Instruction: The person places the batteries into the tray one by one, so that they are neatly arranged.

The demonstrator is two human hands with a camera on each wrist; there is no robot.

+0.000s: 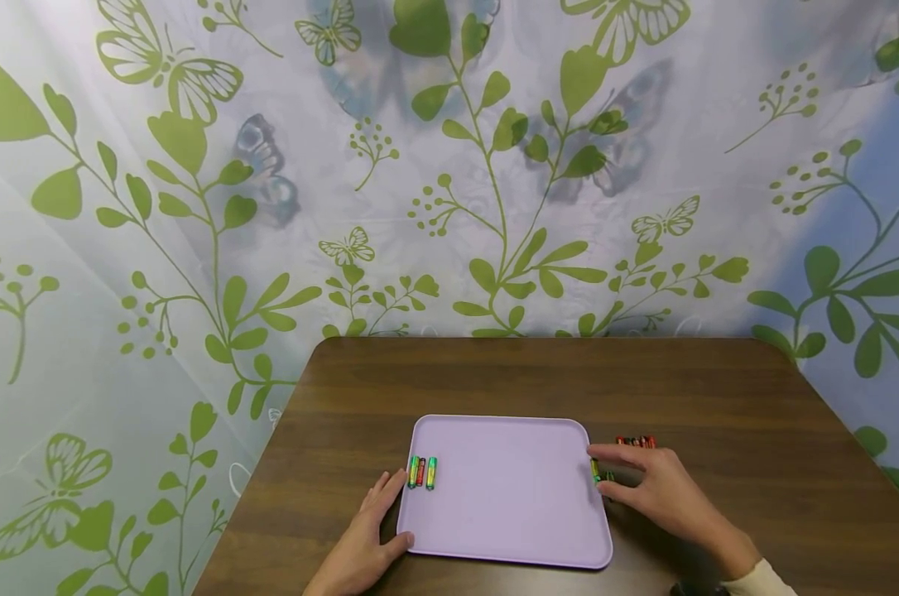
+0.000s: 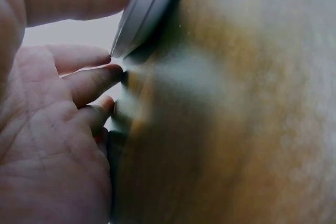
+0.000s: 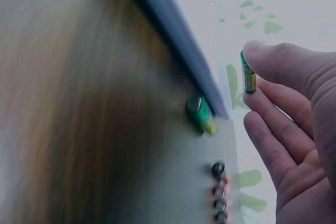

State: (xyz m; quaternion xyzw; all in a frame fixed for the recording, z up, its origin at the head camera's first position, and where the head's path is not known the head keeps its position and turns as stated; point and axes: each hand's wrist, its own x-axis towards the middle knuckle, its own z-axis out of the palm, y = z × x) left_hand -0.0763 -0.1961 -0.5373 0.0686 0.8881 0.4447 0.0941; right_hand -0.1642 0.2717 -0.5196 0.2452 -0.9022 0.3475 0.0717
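My right hand (image 1: 661,490) pinches a green and yellow battery (image 3: 249,75) lengthwise between thumb and fingertips, beside the right rim of a pale purple tray (image 1: 509,488). A second green battery (image 3: 199,113) lies on the table just outside that rim, partly hidden by the hand in the head view. Along the tray's left side, my left hand (image 1: 367,534) touches the edge with thumb and fingers spread, holding nothing. Near it, inside the tray, two green batteries (image 1: 430,473) lie in a row with a red battery (image 1: 420,472) between them.
Several red and black batteries (image 1: 636,442) lie in a row on the brown wooden table (image 1: 569,372), beyond my right hand. Behind the table hangs a curtain (image 1: 449,207) with green leaves and butterflies.
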